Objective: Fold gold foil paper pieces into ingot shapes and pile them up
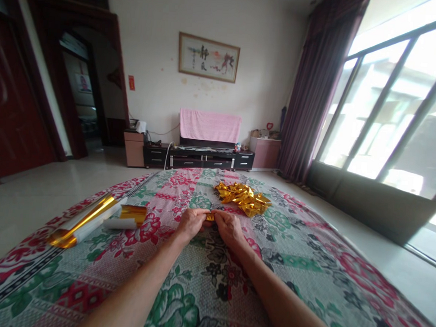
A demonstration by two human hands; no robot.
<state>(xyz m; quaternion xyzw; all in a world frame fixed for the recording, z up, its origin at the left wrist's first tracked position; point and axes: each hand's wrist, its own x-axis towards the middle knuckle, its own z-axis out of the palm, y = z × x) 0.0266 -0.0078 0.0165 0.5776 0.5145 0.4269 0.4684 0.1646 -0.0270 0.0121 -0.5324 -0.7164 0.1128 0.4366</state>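
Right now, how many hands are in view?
2: the left hand and the right hand, close together over the flowered cloth, both holding a small gold piece.

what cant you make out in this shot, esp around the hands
- Head view: full shape of the gold foil piece, mostly covered by fingers of the left hand and right hand.
- Head view: number of pieces in the gold foil pile, since they overlap.
- Head view: whatever is behind the pink cloth, which covers it.
- Head view: smallest writing on the framed picture, too small.
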